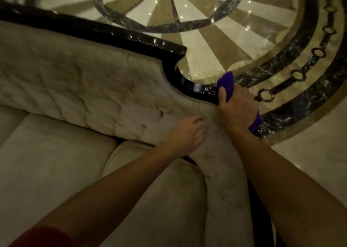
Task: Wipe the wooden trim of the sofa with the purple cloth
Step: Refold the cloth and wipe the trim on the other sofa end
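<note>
**A:** What are the hands doing?

**B:** The right hand (235,106) is gripping a purple cloth (226,84), fingers closed around it and thumb lying along its near side. It is pressing the cloth onto the dark, glossy wooden trim (189,86) along the top of the sofa back. One end of the cloth is sticking out past the thumb, and another end is hanging out below the wrist.

**A:** And the left hand?

**B:** The left hand (185,134) is holding nothing. It is resting on the pale tufted backrest (78,91), fingers loosely curled, just beside the right wrist.

**A:** Where is the trim running?

**B:** It is running from the upper left, stepping down through a curved notch, and ending under the cloth.

**A:** What is lying around them?

**B:** Cream seat cushions (56,168) are sitting below the backrest. Behind the sofa, a polished marble floor (206,40) is showing a sunburst pattern with dark rings and small light reflections. A red sleeve (41,237) is showing at the bottom left.
</note>
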Demonstrator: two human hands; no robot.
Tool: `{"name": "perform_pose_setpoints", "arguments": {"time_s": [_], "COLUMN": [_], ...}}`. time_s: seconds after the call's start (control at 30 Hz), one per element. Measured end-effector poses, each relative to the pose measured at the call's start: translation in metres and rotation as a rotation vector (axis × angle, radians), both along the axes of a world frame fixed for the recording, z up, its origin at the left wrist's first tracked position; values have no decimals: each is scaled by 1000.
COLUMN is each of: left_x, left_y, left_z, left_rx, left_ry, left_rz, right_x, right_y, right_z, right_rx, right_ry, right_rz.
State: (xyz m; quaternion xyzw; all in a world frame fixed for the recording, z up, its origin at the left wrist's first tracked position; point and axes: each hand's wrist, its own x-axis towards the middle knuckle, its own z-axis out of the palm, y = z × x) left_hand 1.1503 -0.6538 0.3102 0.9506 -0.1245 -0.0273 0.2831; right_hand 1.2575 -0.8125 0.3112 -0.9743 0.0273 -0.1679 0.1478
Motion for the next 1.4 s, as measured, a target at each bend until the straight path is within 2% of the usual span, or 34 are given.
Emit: {"name": "perform_pose_setpoints", "arguments": {"time_s": [0.17,0.33,0.43,0.5,0.6,0.67,0.77,0.83,0.93,1.03,1.07,1.17,1.2,1.23,1.3,1.4], "left_x": [16,60,102,123,137,142,146,153,157,156,157,161,161,161,161,160], "left_y": [41,76,89,88,82,83,88,89,90,88,88,91,90,90,88,88], "left_z": [76,135,146,134,110,103,108,118,124,121,119,116,115,114,113,118], "left_rx": [-30,124,165,289,463,492,539,548,555,543,543,474,437,411,421,533], "left_ry": [-230,-581,-540,-445,-487,-536,-576,-519,-449,-523,-550,-611,-620,-621,-617,-589], "left_rz": [97,111,240,341,460,463,428,359,341,353,360,380,390,396,393,374], "right_x": [-1,-2,-1,3,10,18,30,38,38,38,41,51,53,52,50,45], "right_y": [-2,-3,-3,-3,-2,1,35,73,121,145,152,171,172,172,165,140], "right_z": [8,14,13,11,6,5,8,13,18,18,22,45,48,49,42,24], "right_rx": [-12,-1,4,16,33,11,-16,-5,198,484,651,1354,1460,1472,1289,610], "right_ry": [111,155,157,154,143,122,110,135,111,22,47,225,225,210,180,167], "right_rz": [-13,-20,-31,-38,-36,-17,127,193,165,64,26,-40,-40,-24,59,213]}}
